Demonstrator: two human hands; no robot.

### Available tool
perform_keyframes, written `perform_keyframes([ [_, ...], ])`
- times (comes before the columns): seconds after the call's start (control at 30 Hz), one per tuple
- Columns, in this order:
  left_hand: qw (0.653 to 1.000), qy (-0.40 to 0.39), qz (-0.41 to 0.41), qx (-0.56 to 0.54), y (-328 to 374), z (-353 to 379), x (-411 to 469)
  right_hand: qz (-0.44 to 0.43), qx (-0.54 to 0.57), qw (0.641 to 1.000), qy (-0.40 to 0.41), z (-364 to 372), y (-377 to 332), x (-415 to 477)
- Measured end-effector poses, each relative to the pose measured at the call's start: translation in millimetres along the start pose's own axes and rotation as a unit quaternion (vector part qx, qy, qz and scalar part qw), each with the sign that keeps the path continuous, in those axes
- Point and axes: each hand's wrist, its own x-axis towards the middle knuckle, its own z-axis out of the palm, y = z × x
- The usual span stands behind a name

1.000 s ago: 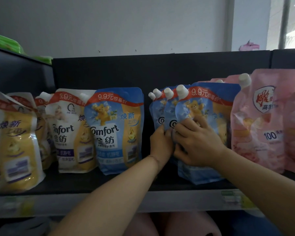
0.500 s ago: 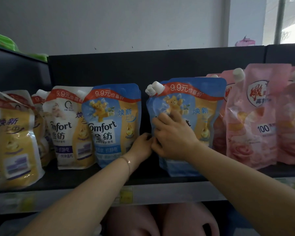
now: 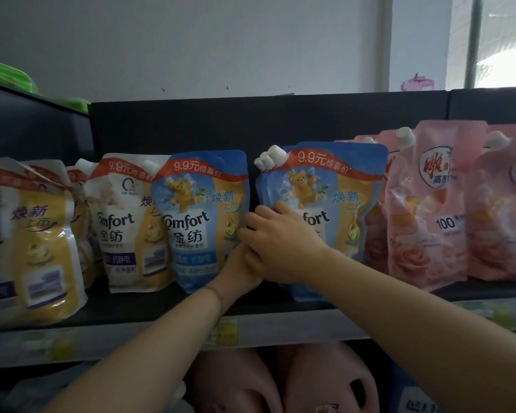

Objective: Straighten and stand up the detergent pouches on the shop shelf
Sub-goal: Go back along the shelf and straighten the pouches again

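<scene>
A stack of blue Comfort pouches (image 3: 337,201) stands upright mid-shelf, their white caps bunched at the top left. My right hand (image 3: 277,242) lies over the front pouch's lower left, fingers curled round its left edge. My left hand (image 3: 239,269) sits just below and left of it, partly hidden under the right hand, at the foot of the gap between this stack and a single blue Comfort pouch (image 3: 203,216). What the left fingers hold is hidden.
White-and-yellow Comfort pouches (image 3: 125,222) and yellow ones (image 3: 39,239) fill the shelf's left. Pink pouches (image 3: 426,204) stand at the right. The dark shelf board (image 3: 149,308) carries price tags on its front strip. Pink jugs (image 3: 280,380) sit on the shelf below.
The fanned blue pouches have been squared into one tight upright stack and slid left. Both hands have moved left and down with them.
</scene>
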Motion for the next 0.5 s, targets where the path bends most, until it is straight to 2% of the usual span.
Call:
perform_keyframes([
  [0.07,0.998,0.046,-0.033,0.021,9,-15,-8,0.03,0.03,0.999,-0.008,0,-8,6],
  [0.1,0.995,0.05,-0.009,0.087,10,-23,-14,0.053,0.053,0.997,-0.016,-1,-12,10],
  [0.2,0.984,0.078,0.07,0.144,-3,-49,-21,0.173,0.131,0.973,-0.076,-1,-23,19],
  [0.27,0.967,0.159,0.104,0.167,-18,-64,-26,0.238,0.167,0.946,-0.143,4,-32,24],
  [0.3,0.948,0.207,0.119,0.212,-26,-68,-27,0.258,0.189,0.933,-0.166,7,-38,26],
  [0.37,0.906,0.28,0.109,0.297,-38,-75,-31,0.269,0.197,0.921,-0.203,16,-51,28],
  [0.43,0.907,0.285,0.06,0.304,-44,-81,-36,0.239,0.115,0.936,-0.232,25,-62,28],
  [0.5,0.927,0.259,0.034,0.269,-52,-85,-36,0.203,0.056,0.945,-0.249,28,-68,29],
])
